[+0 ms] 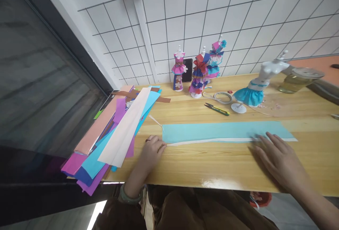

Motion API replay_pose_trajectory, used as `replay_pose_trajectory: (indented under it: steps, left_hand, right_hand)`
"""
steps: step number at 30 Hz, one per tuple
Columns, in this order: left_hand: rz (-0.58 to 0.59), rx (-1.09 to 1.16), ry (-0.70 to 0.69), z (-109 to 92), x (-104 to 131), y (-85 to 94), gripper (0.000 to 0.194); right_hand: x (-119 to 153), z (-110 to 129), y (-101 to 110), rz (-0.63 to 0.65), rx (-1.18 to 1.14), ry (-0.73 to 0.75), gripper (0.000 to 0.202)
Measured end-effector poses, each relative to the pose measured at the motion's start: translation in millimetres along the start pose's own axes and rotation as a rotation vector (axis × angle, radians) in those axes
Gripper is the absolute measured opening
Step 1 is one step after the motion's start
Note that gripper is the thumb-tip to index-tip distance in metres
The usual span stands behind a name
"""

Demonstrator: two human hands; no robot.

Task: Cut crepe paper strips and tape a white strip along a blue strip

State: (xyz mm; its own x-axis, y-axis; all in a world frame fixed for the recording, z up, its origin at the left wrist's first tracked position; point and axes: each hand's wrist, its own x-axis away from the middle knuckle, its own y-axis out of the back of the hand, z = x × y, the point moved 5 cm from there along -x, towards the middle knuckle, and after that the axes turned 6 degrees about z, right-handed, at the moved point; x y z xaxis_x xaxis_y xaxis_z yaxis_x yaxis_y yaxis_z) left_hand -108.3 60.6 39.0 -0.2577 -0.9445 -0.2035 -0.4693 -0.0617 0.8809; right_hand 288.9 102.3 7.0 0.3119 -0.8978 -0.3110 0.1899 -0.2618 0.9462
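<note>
A long light-blue paper strip lies flat on the wooden table, with a narrow white tape strip along its near edge. At the left end my left hand pinches the tip of that tape between thumb and fingers. My right hand is open, slightly blurred, its fingertips over the near edge toward the right end. Beyond the paper lie a tape roll and yellow-and-black thread snips. A white mannequin wearing a blue ruffled skirt stands leaning in view behind the paper.
Stacked coloured crepe paper sheets lie at the left. Small dressed mannequins and a dark phone stand by the tiled wall. A jar of yellowish liquid is at the back right; a red bin sits below the table.
</note>
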Motion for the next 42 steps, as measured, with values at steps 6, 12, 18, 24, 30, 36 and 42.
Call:
replay_pose_trajectory:
  steps: [6,12,18,24,30,36,42]
  left_hand:
    - [-0.012,0.012,-0.089,-2,1,1.0,0.016]
    - [-0.022,0.062,-0.065,1,1,1.1,0.015]
    - [-0.007,0.147,0.041,7,-2,-2.1,0.018]
    - [0.059,0.276,0.231,13,2,-6.3,0.024]
    - [0.05,0.384,0.336,20,0,-9.5,0.028]
    - [0.037,0.39,0.402,28,-10,-10.8,0.031]
    - [0.078,0.357,0.475,33,-15,-12.6,0.033]
  right_hand:
    - [-36,55,7,0.098,-0.16,0.253,0.035]
    - [-60,78,-9,0.287,-0.258,0.334,0.033]
    - [-64,72,-7,0.42,-0.377,0.314,0.033]
    - [-51,69,6,0.502,-0.464,0.151,0.035]
    - [-43,53,4,0.516,-0.477,0.051,0.034]
    - [-57,37,2,0.52,-0.433,0.016,0.035]
    - [-66,24,-9,0.556,-0.441,0.007,0.038]
